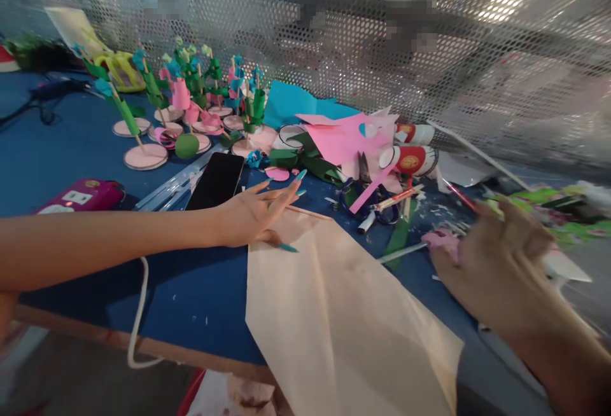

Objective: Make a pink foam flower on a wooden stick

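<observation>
My left hand lies on the blue table with its fingers stretched out, fingertips pressing the top corner of a large cream paper sheet that hangs over the table's front edge. A thin wooden stick lies under its fingers. My right hand hovers at the right, blurred by motion, beside a crumpled pink paper scrap and a white stick. Whether it holds anything does not show.
A black phone lies just beyond my left hand. Paper flowers on round bases, a green ball, pink paper, blue scissors, glue bottles and a magenta case crowd the table. Perforated metal mesh stands behind.
</observation>
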`<act>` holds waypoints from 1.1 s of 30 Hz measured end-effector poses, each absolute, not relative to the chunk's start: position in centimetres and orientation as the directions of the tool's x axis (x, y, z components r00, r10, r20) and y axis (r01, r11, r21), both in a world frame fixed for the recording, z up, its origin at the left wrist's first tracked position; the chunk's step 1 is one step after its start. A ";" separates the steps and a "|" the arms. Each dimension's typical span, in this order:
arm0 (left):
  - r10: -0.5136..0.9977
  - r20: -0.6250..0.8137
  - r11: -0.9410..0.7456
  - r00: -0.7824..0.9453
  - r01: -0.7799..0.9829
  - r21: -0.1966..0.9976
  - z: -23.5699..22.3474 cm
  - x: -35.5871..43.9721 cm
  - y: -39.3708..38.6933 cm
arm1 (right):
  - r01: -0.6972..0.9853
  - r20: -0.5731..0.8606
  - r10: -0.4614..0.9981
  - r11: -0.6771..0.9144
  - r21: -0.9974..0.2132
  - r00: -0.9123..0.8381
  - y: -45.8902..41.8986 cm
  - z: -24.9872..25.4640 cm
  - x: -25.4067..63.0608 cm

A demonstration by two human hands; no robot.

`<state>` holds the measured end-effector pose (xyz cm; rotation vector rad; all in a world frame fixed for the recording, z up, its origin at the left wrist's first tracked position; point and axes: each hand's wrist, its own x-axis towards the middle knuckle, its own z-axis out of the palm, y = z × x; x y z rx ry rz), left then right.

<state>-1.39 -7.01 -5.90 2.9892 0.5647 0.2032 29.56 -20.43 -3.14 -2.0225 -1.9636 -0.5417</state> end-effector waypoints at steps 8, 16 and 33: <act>0.372 0.072 -0.926 0.926 0.365 0.093 -6.3 -1.4 -6.8 | 0.902 0.175 0.916 0.390 -0.183 -0.361 -16.5 -5.5 19.5; 0.384 0.048 -0.919 0.922 0.377 0.118 -6.2 -1.3 -7.0 | 0.883 0.108 0.909 0.416 -0.215 -0.402 -15.5 -6.3 18.6; 0.357 0.055 -0.928 0.932 0.347 0.136 -5.8 -1.4 -7.2 | 0.894 0.081 0.903 0.428 -0.134 -0.421 -15.8 -6.3 18.5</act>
